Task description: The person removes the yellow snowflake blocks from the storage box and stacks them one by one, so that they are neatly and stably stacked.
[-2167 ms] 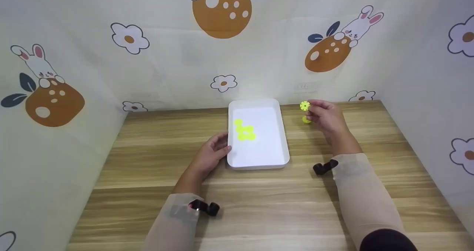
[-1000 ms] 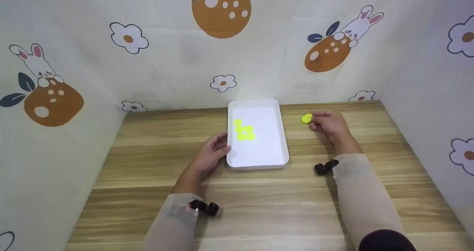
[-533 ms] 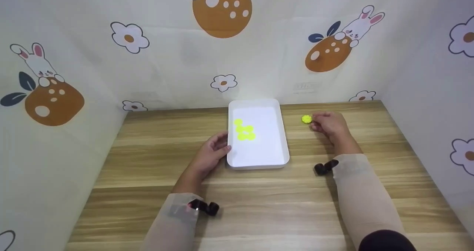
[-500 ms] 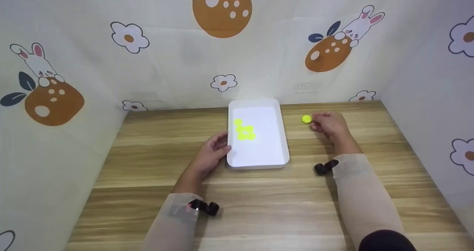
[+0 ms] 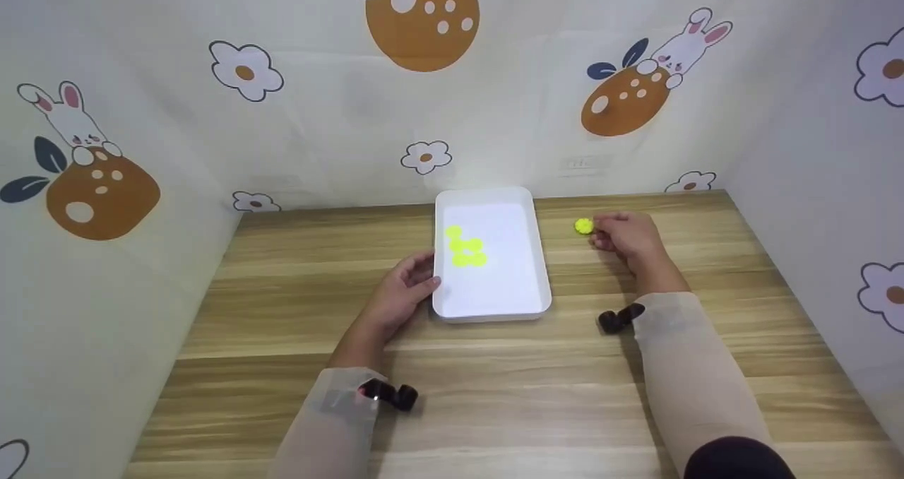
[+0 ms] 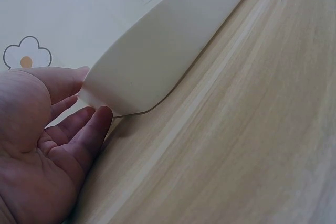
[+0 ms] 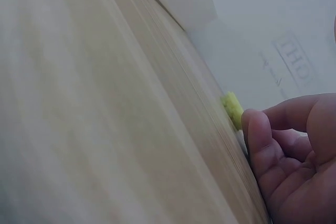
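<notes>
In the head view my left hand (image 5: 404, 292) is at the left side of a shallow white tray (image 5: 508, 292), its thumb on the rim. In the left wrist view the fingers (image 6: 100, 121) are curled against the tray's outer wall. Several yellow snowflake discs (image 5: 467, 252) lie in the tray's left half, washed out by glare. To the right of the tray my right hand (image 5: 627, 235) pinches yellow snowflake discs (image 5: 583, 226), one on another, low at the table. The right wrist view shows their thick edge (image 7: 231, 109) beyond the fingertips; how many there are cannot be told.
The wooden table (image 5: 494, 394) meets a patterned cloth backdrop (image 5: 318, 140) right behind the tray, and cloth also rises at both sides. A small black camera (image 5: 402, 397) is strapped to the left wrist, another black camera (image 5: 613, 321) to the right.
My right hand has brought its raised yellow snowflake disc down onto the one on the table, then flattened it there over the last second. My left hand and the tray keep their place.
</notes>
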A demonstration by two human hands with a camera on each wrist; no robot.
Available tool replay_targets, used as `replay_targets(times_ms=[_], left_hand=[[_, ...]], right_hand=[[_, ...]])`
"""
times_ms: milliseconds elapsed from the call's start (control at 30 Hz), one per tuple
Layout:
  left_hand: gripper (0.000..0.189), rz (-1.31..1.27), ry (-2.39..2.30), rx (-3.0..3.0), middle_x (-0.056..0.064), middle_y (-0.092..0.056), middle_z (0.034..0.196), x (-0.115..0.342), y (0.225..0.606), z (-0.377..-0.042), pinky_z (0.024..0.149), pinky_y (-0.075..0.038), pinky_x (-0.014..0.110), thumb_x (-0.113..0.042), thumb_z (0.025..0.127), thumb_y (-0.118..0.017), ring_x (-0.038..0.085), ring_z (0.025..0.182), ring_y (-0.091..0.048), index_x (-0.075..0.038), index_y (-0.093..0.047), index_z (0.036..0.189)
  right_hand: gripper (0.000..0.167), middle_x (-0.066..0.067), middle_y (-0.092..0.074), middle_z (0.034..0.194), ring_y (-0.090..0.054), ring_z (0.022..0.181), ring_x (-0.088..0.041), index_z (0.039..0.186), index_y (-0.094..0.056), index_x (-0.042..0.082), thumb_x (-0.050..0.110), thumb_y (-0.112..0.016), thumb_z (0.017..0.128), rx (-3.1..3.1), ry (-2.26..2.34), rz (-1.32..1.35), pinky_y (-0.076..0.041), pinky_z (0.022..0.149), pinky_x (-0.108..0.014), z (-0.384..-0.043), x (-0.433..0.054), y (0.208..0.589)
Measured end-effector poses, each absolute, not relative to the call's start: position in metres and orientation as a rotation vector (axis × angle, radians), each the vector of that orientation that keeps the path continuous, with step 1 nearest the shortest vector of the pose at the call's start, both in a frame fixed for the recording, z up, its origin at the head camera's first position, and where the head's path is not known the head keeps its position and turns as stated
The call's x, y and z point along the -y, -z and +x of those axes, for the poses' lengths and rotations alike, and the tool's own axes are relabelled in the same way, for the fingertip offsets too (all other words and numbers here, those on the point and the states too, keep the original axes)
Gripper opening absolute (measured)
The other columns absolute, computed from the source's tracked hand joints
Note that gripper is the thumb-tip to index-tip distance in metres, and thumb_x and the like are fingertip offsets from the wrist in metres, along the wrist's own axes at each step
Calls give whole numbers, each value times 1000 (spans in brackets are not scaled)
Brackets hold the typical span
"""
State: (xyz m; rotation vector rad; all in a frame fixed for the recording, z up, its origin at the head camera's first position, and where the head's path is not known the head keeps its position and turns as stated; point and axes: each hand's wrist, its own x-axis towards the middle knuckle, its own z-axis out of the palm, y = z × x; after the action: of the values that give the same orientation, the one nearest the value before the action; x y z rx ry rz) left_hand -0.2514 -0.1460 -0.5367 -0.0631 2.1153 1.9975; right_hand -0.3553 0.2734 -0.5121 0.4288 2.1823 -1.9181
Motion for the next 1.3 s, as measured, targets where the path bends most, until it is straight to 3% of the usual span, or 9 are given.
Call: replay_targets(times_ms=[267,500,667,900,1300], left_hand=[[60,-93,-1972,-2121,7,-52,165,146,534,-251,126,-45,45,-14,102,-74,27,151,-53,-18,-52,157],[59,-122,-1933,-2137,4,-53,164,146,534,-251,127,-45,45,-17,101,-75,24,151,-53,-21,-54,156],[59,-101,-1938,-2136,5,-52,165,147,535,-251,127,-44,45,-17,102,-74,25,152,-52,-20,-52,157],[62,-44,-2016,-2095,13,-51,164,147,536,-250,126,-45,46,-10,102,-72,31,151,-53,-10,-48,159],[60,-66,-1993,-2127,11,-52,164,146,537,-250,126,-46,44,-12,102,-72,29,150,-54,-14,-51,158]], right_hand=[[45,-2,-70,106,-70,79,-6,147,-57,1,25,-61,109,-2140,1987,400,-64,77,-21,-353,-264,499],[17,2,-71,95,-70,76,-9,120,-71,13,23,-66,108,-1997,2083,199,-63,72,-23,-347,-241,479],[15,0,-72,95,-71,77,-10,114,-75,12,23,-68,106,-2013,2108,52,-64,71,-22,-340,-221,468],[18,2,-71,88,-69,74,-12,117,-77,8,18,-67,107,-2010,2137,-66,-62,67,-20,-338,-193,452],[28,-5,-71,103,-69,86,-18,129,-74,13,27,-71,104,-2036,1938,-95,-63,75,-22,-365,-149,436]])
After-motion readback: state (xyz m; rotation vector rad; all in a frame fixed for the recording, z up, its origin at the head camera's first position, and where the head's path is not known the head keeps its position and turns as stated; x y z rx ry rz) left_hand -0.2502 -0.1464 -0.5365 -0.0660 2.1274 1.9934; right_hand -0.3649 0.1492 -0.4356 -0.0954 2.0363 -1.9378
